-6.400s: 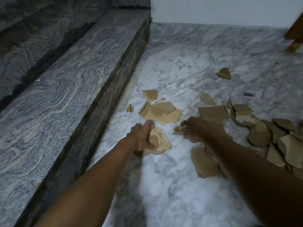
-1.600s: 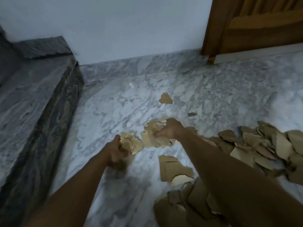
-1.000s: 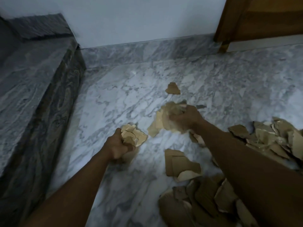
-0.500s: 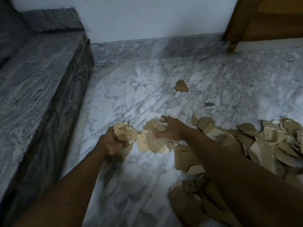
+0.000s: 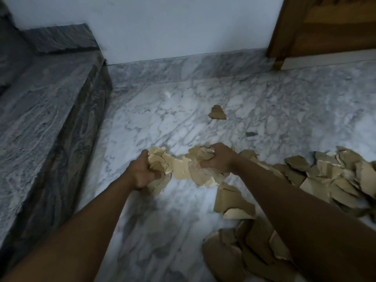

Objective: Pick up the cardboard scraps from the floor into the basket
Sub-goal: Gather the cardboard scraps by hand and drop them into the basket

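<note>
Lying closest, low on the right, a pile of cardboard scraps (image 5: 230, 259) sits on the marble floor (image 5: 162, 231). A bit further, the left grip (image 5: 142, 173) is closed tight round a bunch of scraps (image 5: 160, 161). Just beside it, the right grip (image 5: 217, 159) squeezes a bigger bunch (image 5: 195, 171). More scraps (image 5: 335, 176) spread out to the right. One lone scrap (image 5: 217, 113) lies further off. A grey stone step (image 5: 40, 119) runs along the left, and a wooden door (image 5: 325, 23) stands far back.
</note>
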A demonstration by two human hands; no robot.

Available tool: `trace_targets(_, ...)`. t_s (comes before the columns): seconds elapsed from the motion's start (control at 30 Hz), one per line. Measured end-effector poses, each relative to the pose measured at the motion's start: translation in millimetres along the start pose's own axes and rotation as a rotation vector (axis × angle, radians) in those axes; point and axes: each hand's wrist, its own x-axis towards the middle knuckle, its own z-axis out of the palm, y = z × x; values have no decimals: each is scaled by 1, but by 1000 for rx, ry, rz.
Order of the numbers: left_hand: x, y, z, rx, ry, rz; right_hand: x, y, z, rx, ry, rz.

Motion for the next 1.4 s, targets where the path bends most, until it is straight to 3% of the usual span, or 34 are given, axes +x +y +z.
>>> trace_targets(0.13, 42, 69, -2, 22, -121, 156, -3, 18, -89, -63, 278, 1)
trace_targets(0.23, 81, 122, 14, 78, -160, 250, -6, 56, -132, -99, 499, 126)
trace_targets(0.4, 150, 207, 51, 200, -164, 436, -18, 116, -129, -206, 446, 159)
trace_targets(0.5, 191, 233, 69, 354, -287, 407, -10, 140, -128, -236, 459, 170)
trace_targets(0.63, 209, 225, 87, 262, -324, 278, -1, 160, -132, -176, 488, 189)
trace_targets(0.73, 209, 211, 97, 169, -254, 284, -4, 161, -128, -131, 543, 196)
trace_targets(1.0, 199, 208, 109, 192, -122, 209, -5, 160, -124, -118, 584, 188)
trace_targets(1.17, 167, 195, 105, 178, -106, 255, -6, 154, -123, -89, 573, 217)
trace_targets(1.27, 147, 179, 98, 222, -107, 268, -17, 150, -126, 20, 661, 290)
trace_targets(1.4, 125, 166, 95, 274, -84, 335, -33, 128, -126, 193, 617, 185)
